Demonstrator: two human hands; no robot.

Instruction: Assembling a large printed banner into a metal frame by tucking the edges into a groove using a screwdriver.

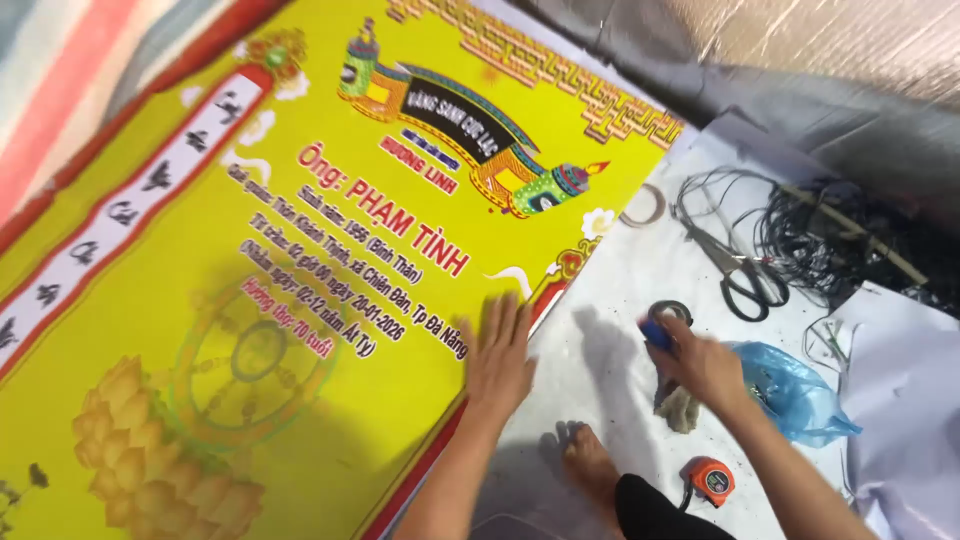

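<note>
A large yellow printed banner (300,300) with red text, a gate picture and a lotus design lies flat across the left and middle. My left hand (497,357) rests palm down with fingers spread on its red right border. My right hand (700,365) is closed around a small blue-handled tool (656,333), held just above the white sheet (620,290) to the right of the banner. A greyish rag (682,408) lies under that hand.
Black-handled scissors (745,280) and a tangle of black wire (840,235) lie at the right. A blue plastic bag (795,395), an orange tape measure (708,480), a tape roll (645,205) and my bare foot (590,465) are nearby.
</note>
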